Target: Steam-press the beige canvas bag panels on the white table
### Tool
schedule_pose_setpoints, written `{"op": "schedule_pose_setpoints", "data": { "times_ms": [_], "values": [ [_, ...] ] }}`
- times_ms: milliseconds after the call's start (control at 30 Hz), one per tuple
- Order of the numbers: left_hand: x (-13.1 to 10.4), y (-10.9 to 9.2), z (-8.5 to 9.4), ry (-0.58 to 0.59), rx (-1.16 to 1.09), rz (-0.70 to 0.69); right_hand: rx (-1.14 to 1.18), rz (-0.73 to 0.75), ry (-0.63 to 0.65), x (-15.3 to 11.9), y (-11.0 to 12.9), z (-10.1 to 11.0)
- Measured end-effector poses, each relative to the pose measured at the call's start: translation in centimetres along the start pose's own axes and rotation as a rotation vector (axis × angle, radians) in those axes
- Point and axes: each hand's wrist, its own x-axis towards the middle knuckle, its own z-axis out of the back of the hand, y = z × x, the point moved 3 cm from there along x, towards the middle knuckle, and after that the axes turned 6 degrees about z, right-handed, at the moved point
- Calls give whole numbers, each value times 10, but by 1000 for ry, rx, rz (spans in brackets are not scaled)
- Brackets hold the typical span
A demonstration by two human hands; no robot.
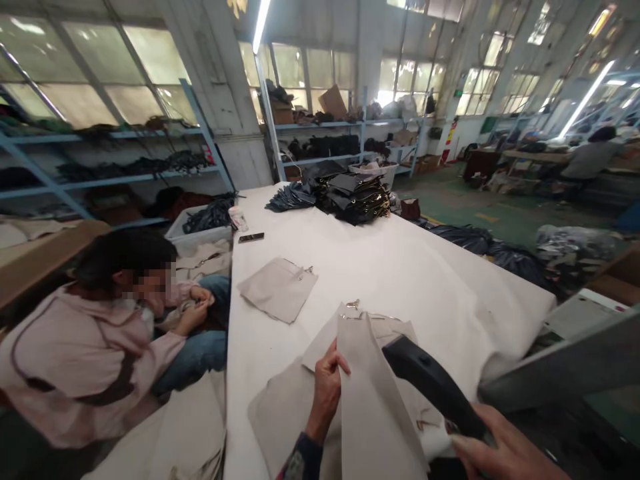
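My left hand (329, 383) pinches the edge of a beige flat bag panel (373, 407), which stands raised from the white table. Metal hardware (353, 305) shows at its far end. In my right hand (500, 443), at the lower right, is a black curved handheld tool (430, 373). Its broad end points toward the panel's right side; whether it touches the panel I cannot tell. More beige panels (280, 407) lie beneath and beside my left hand. Farther off, another beige panel stack (280, 288) lies flat, with a metal clasp at its corner.
A person in a pink top (85, 353) sits left of the white table (400, 267), hands together over beige pieces. Black bags (350, 193) are piled at the far end. A phone (251, 237) lies by the left edge. A grey machine arm (565, 367) stands right.
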Motion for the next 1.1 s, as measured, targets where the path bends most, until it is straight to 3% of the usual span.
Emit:
{"op": "schedule_pose_setpoints", "data": {
  "times_ms": [200, 533, 667, 833, 933, 1000, 1100],
  "values": [
    [-5, -6, -14, 136, 25, -56, 104, 65, 162, 40, 24, -19],
    [-20, -5, -20, 196, 52, -74, 153, 186, 160, 84, 48, -18],
    [-16, 2, -3, 98, 159, -71, 108, 193, 27, 89, 58, 4],
    [-4, 25, 38, 2, 424, 5, 98, 126, -36, 72, 45, 25],
    [1, 37, 61, -82, 590, 94, 87, 46, -24, 63, 24, 24],
    [0, 39, 71, -205, 628, 124, 93, -10, -6, 60, 9, 17],
    [-3, 44, 71, -361, 661, 167, 130, -84, 29, 61, -12, 4]
  ]
}}
